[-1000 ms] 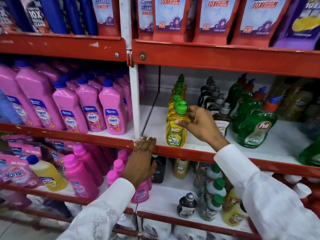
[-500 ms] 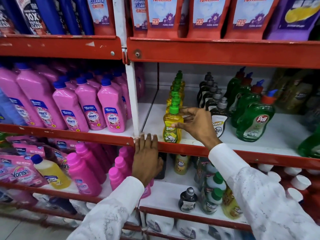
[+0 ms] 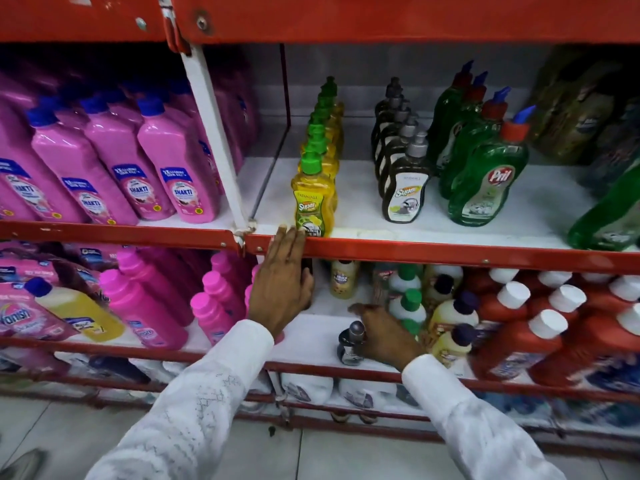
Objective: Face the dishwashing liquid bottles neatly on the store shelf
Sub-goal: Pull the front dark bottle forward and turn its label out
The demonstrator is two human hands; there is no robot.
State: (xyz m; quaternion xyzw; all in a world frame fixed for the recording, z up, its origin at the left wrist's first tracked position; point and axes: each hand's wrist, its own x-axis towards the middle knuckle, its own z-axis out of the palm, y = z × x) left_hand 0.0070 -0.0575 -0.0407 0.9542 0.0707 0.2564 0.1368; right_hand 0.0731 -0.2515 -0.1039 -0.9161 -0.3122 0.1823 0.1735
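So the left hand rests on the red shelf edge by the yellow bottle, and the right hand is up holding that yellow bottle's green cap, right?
Not quite. In the head view the left hand does rest on the red shelf edge beside the yellow bottle, but the right hand is down on the shelf below, at a small dark bottle with a grey cap.

- Your shelf edge [image 3: 415, 251]: red painted metal, chipped.
- Your yellow bottle [image 3: 313, 199]: translucent glossy plastic, paper-like label.
- Pink bottles [image 3: 180, 174]: opaque glossy plastic.
- Your sleeve [image 3: 194, 410]: white matt embroidered cloth.
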